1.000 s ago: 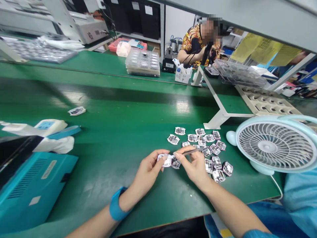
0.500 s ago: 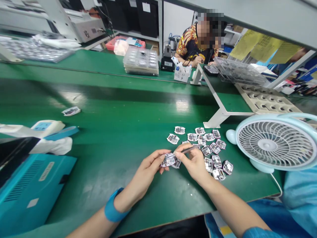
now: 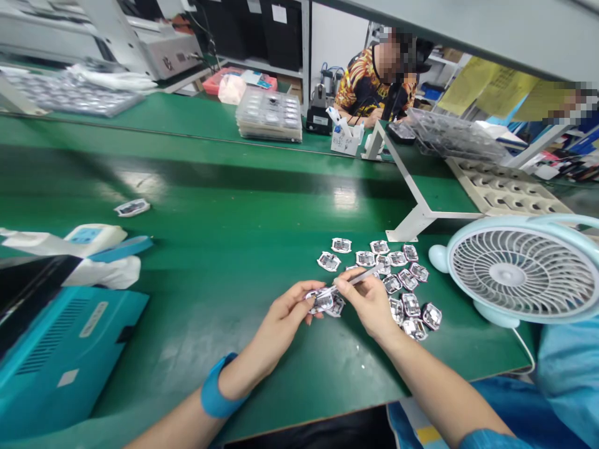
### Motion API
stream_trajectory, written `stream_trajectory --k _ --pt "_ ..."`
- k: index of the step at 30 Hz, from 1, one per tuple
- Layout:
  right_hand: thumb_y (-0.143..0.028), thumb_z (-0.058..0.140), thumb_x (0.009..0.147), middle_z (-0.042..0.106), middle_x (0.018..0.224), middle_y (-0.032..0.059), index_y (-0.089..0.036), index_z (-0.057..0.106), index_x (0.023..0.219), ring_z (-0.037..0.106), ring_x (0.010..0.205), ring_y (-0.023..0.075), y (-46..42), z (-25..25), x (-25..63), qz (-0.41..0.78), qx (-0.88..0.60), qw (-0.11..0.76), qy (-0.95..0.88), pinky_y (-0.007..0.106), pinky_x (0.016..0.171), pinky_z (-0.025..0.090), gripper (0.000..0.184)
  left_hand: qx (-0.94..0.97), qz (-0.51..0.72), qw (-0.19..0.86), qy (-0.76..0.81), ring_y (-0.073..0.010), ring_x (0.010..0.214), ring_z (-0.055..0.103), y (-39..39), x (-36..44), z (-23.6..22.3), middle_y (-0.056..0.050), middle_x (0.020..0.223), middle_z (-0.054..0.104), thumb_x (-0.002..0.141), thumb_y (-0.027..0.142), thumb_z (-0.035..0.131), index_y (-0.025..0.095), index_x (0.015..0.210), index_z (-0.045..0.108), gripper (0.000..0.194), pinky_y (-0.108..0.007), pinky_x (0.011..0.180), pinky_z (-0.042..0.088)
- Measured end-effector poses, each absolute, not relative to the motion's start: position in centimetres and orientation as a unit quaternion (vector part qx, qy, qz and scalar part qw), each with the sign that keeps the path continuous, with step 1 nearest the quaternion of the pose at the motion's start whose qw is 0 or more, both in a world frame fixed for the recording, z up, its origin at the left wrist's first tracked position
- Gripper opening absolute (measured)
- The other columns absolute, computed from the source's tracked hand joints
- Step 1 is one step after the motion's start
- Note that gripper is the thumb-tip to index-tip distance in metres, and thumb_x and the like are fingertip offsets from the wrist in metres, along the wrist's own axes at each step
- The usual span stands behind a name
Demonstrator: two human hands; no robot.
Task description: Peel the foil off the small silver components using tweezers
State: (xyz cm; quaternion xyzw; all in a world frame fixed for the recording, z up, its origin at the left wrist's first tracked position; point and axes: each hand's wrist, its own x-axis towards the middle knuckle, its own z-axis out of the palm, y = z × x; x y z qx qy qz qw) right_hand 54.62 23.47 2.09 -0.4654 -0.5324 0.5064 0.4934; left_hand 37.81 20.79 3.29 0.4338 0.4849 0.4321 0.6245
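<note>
Between thumb and fingers, my left hand (image 3: 289, 312) grips a small watch-like housing (image 3: 321, 302) with its inner electronics facing up. My right hand (image 3: 366, 304) pinches a pair of metal tweezers (image 3: 360, 276), whose tips reach down to the housing's inside. What the tips touch is too small to make out. A second housing (image 3: 336, 306) shows just beneath the held one, partly covered. Several similar housings (image 3: 411, 304) lie to the right of and behind my right hand. A blue band (image 3: 219, 386) wraps my left wrist.
A light blue fan (image 3: 519, 271) stands at the right. At the left are a teal machine (image 3: 70, 355) and a lone housing (image 3: 132, 207). A white metal stand (image 3: 412, 223) rises behind the parts. Stacked trays (image 3: 270, 115) sit farther back, and a co-worker (image 3: 362, 81) sits opposite.
The tweezers have swung flatter and their tips now reach over the housing in my left hand. My left thumb has shifted onto its face. The view has moved slightly.
</note>
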Motion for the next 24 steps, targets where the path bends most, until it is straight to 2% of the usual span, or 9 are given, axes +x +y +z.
stream_trajectory --k 24 --pt "-0.036 0.072 0.077 0.065 0.07 0.0013 -0.019 0.066 0.075 0.058 0.065 0.0157 23.52 2.1 54.33 0.522 -0.458 0.501 -0.517 0.027 0.063 0.045 0.019 0.479 0.403 0.618 0.476 -0.0161 0.066 0.056 20.87 37.55 3.42 -0.001 0.075 0.064 0.078 0.025 0.059 0.017 0.104 0.061 0.028 -0.028 0.062 0.043"
